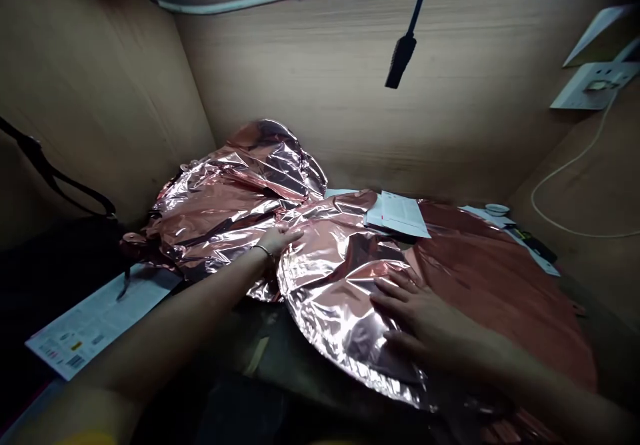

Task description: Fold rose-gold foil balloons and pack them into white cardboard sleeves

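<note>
A flat, rose-gold foil balloon [330, 292] with a crimped, shiny rim lies in front of me. My left hand [279, 240] holds its left edge, fingers closed at the rim, a bracelet on the wrist. Spread flat across the balloon's right part is my right hand [417, 312], fingers apart and palm down. Behind my left hand, more crumpled rose-gold foil [225, 212] is heaped against the corner. Duller rose-gold foil [490, 285] spreads out to the right, beyond my right hand.
White printed cards [400, 213] lie at the back. A printed sheet [100, 318] sits at left, near a black strap [65, 178]. From above hangs a black cable connector [401, 60]. A wall socket [593, 85] with a white cable, a small round dish [497, 210] and a dark tool [534, 242] are at right.
</note>
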`<action>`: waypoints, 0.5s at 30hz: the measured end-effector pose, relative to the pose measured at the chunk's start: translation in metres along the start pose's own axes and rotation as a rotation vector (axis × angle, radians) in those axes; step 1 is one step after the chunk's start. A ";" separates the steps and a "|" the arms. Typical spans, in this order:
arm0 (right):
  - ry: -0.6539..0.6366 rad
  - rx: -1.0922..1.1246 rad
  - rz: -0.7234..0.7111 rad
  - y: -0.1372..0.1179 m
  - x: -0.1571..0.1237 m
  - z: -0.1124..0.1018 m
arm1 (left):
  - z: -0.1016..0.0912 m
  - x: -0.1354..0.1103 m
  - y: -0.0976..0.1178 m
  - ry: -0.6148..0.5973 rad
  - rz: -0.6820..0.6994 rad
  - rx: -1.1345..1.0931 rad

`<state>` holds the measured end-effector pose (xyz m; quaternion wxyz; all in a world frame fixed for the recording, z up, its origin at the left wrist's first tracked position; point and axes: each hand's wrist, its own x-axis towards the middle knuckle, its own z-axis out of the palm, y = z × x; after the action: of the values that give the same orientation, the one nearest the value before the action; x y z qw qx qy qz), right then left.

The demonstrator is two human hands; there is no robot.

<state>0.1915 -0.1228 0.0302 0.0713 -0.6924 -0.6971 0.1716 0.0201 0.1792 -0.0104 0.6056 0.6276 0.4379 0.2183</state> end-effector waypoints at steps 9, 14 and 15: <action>0.372 0.539 0.318 0.092 0.011 -0.048 | 0.009 0.000 0.021 -0.067 0.179 0.078; 0.352 0.710 0.236 0.134 0.060 -0.032 | 0.021 -0.008 0.053 -0.207 0.306 -0.014; 0.333 0.747 0.194 0.132 0.072 -0.029 | 0.024 -0.011 0.062 -0.235 0.326 -0.025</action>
<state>0.3232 -0.0498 0.0026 0.4126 -0.6997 -0.4975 0.3043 0.0514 0.1633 0.0471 0.6170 0.7036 0.2540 0.2444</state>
